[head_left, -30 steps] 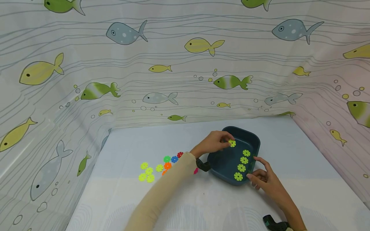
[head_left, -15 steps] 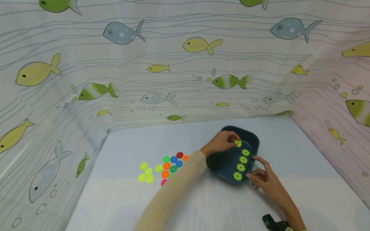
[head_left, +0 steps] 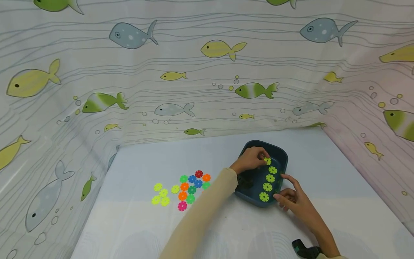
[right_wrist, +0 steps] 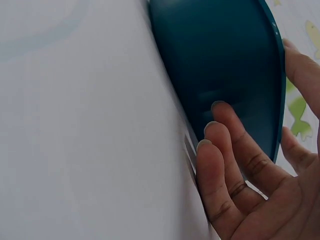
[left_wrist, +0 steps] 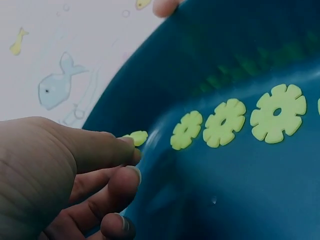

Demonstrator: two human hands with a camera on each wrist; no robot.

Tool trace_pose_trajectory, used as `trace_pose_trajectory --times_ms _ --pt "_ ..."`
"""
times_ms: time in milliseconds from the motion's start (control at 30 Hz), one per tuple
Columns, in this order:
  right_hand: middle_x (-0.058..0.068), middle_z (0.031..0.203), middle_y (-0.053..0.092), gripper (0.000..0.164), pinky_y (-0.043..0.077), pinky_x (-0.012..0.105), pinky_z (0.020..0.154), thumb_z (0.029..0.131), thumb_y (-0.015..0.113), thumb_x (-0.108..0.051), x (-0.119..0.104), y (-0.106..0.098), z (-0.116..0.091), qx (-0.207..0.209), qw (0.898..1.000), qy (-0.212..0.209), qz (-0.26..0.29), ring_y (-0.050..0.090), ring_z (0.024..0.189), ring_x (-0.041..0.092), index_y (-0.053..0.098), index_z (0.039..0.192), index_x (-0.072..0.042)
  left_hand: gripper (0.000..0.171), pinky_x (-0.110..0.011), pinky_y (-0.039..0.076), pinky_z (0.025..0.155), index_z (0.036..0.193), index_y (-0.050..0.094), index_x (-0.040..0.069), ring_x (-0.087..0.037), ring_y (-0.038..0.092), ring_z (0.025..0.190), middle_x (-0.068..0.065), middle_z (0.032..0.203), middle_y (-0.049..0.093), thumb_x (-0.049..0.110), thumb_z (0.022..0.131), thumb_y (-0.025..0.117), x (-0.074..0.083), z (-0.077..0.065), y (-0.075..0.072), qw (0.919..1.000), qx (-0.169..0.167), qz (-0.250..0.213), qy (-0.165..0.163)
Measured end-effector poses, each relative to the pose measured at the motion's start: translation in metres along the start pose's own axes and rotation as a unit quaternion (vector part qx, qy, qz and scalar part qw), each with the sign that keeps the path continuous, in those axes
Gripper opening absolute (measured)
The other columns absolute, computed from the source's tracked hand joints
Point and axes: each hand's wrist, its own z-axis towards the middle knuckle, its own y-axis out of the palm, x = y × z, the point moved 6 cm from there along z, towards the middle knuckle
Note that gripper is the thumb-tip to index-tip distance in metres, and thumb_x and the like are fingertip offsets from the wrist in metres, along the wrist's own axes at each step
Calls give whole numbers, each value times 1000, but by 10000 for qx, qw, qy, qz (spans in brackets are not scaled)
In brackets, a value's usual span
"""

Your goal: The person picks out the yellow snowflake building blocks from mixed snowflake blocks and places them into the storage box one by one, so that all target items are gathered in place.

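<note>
My left hand (head_left: 253,158) is over the back of a dark blue tray (head_left: 280,151), pinching a yellow-green snowflake disc (head_left: 267,161) between thumb and index finger. In the left wrist view that disc (left_wrist: 139,137) is seen nearly edge-on, close to the tray's wall. Several matching discs (head_left: 270,178) lie in a row along the tray's right side, in line with the pinched one. My right hand (head_left: 295,198) holds the tray's right side, with thumb and index finger at the rim. The right wrist view has its other fingers (right_wrist: 216,170) against the outer wall.
Left of the tray, several yellow-green discs (head_left: 164,192) lie in a loose group on the white table (head_left: 129,223). Beside them sit red, blue, orange, green and pink discs (head_left: 192,189), partly behind the left sleeve (head_left: 200,216). A fish-print cloth (head_left: 145,90) stands behind.
My left hand has moved right with the disc, to the back end of the row. More of the coloured discs show beside the sleeve. The right hand keeps its place at the tray.
</note>
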Motion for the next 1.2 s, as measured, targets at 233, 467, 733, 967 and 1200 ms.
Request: trace_pose_trajectory --times_ms 233,467,733,967,1200 --pt "14 97 70 81 56 37 63 98 74 -26 1 -1 2 58 10000 41 -48 67 74 27 22 160 -25 17 -24 54 60 113 71 9 -12 66 65 2 91 70 7 96 73 -4 9 3 9996 26 -204 -215" --pt "14 97 71 80 56 37 63 98 73 -26 3 -2 4 73 9999 22 -81 66 72 27 22 160 -23 17 -24 54 59 112 71 8 -12 65 65 4 88 67 7 96 73 -5 19 6 9997 35 -162 -205" --pt "12 96 71 79 57 38 61 99 72 -24 4 -1 4 53 10000 -32 -12 66 71 27 23 160 -22 19 -23 53 58 114 72 8 -11 64 63 2 87 67 6 95 73 -7 26 14 9998 -70 69 -147" --pt "11 95 71 78 57 38 62 99 72 -24 2 -1 2 30 10000 29 -15 66 72 29 24 160 -20 20 -21 52 58 115 72 7 -10 62 63 1 87 65 6 95 73 -8 27 19 9993 -106 282 -199" --pt "12 96 70 78 57 38 62 98 73 -25 4 -1 2 30 10000 63 41 66 72 29 24 160 -22 21 -21 52 58 115 72 7 -8 62 67 0 89 68 7 94 75 -10 27 18 9990 -133 394 -182"
